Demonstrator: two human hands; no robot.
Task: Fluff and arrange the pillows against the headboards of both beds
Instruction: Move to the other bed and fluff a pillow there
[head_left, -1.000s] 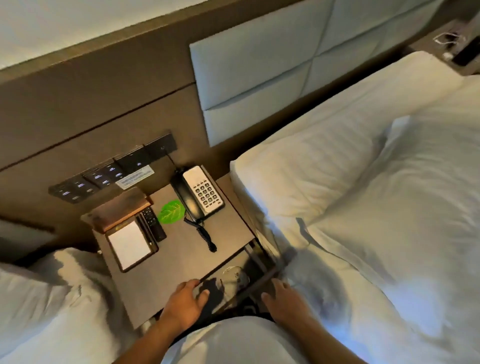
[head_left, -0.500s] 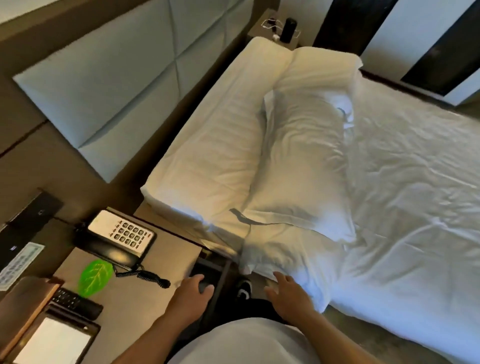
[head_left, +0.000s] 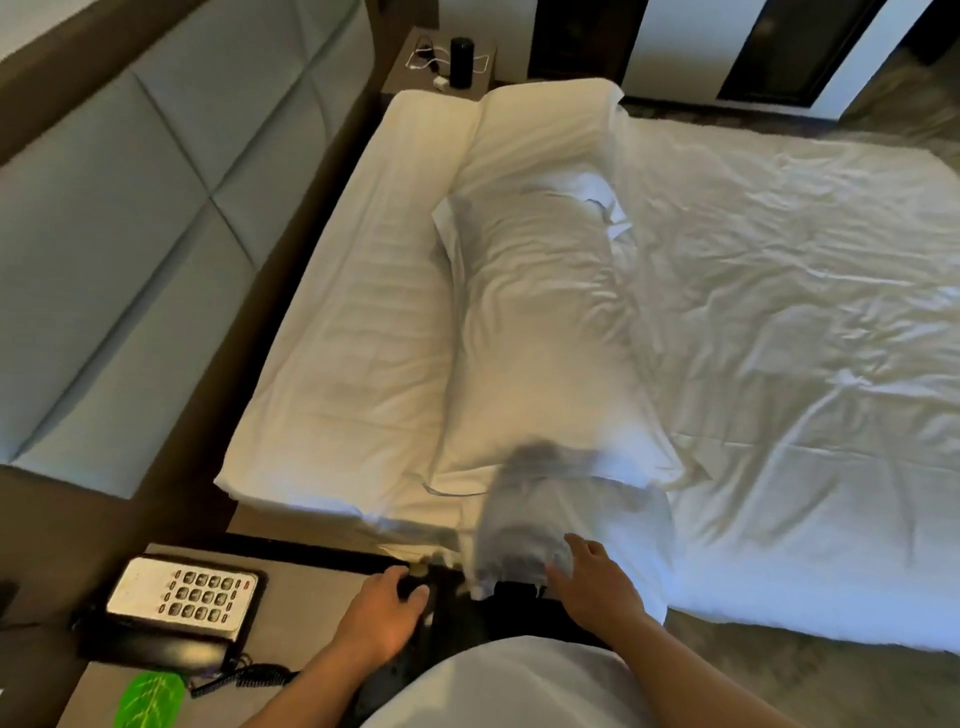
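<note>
Item, bed with padded headboard (head_left: 119, 249): since a second ago our view has swung off the nightstand (head_left: 311, 613) and along the mattress, so two pillows now show, the flat pillow (head_left: 363, 332) lying against the headboard and the crumpled pillow (head_left: 545, 332) just beside it on the side away from the headboard. Our left hand (head_left: 382, 613) rests loose-fingered on the nightstand edge below the headboard; our right hand (head_left: 592, 582), fingers spread and holding nothing, touches the bedding's near corner. We judge fluffing here not yet begun.
</note>
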